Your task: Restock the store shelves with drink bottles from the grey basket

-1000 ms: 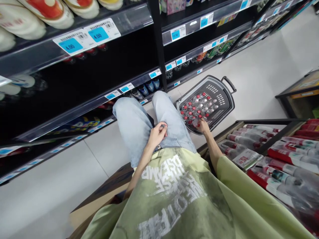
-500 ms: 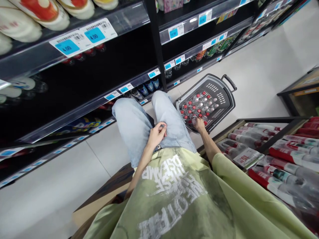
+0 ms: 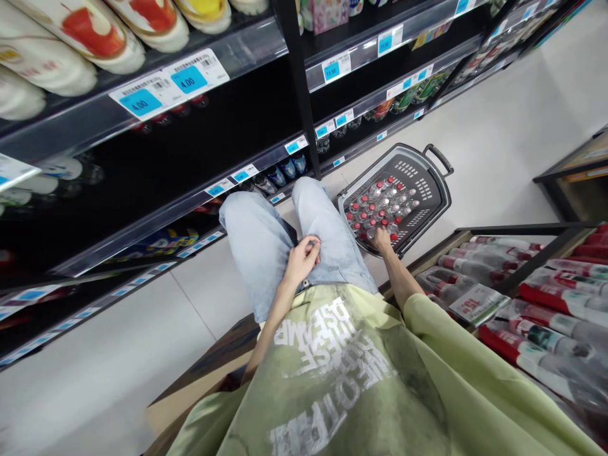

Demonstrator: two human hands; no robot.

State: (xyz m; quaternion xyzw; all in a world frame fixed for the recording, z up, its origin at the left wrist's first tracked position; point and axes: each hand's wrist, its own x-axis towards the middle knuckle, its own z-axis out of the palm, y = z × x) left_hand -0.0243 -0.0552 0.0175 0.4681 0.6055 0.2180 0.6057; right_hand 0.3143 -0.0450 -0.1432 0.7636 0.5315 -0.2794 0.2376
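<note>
My left hand (image 3: 303,257) rests on my right thigh, fingers curled loosely against the pale jeans (image 3: 266,240) with nothing in it. My right hand (image 3: 380,240) reaches down into a dark grey shopping basket (image 3: 427,202) on the floor. Its fingers are closed over the near row of small red-capped bottles (image 3: 380,202) that stand packed upright in the basket. Which bottle the fingers grip is hidden by the hand itself.
Black store shelves (image 3: 199,158) with blue price tags run along the left, holding bowls and drinks. A low display (image 3: 522,285) of lying red-labelled bottles sits at my right. Pale tiled floor (image 3: 498,126) stretches beyond the basket.
My right hand has moved slightly left and deeper among the bottles in the basket. My left hand stays on the thigh. The view shifted a little.
</note>
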